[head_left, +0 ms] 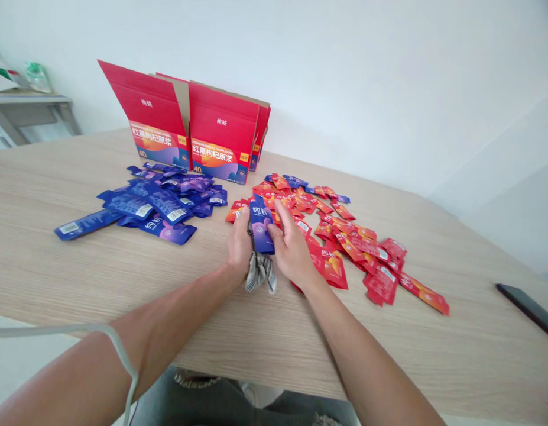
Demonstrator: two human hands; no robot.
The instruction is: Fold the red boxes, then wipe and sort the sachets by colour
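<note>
A blue sachet (261, 228) with white print stands upright between my two hands, above the near side of the table. My left hand (240, 242) is closed along its left edge. A crumpled grey striped cloth (259, 272) hangs below that hand, bunched behind the sachet. From the right, my right hand (292, 244) grips the sachet with the thumb over its front. Just beyond and to the right of my hands lies a spread of red sachets (333, 266), with a few blue ones among them at the back. To the left is a pile of blue sachets (167, 201).
Red cardboard boxes (223, 130) with raised flaps stand at the back of the wooden table (203, 331), close to the white wall. A flat black object (528, 307) lies at the right edge. A pale cable (118, 349) crosses my left arm. Another table (29, 97) stands at far left.
</note>
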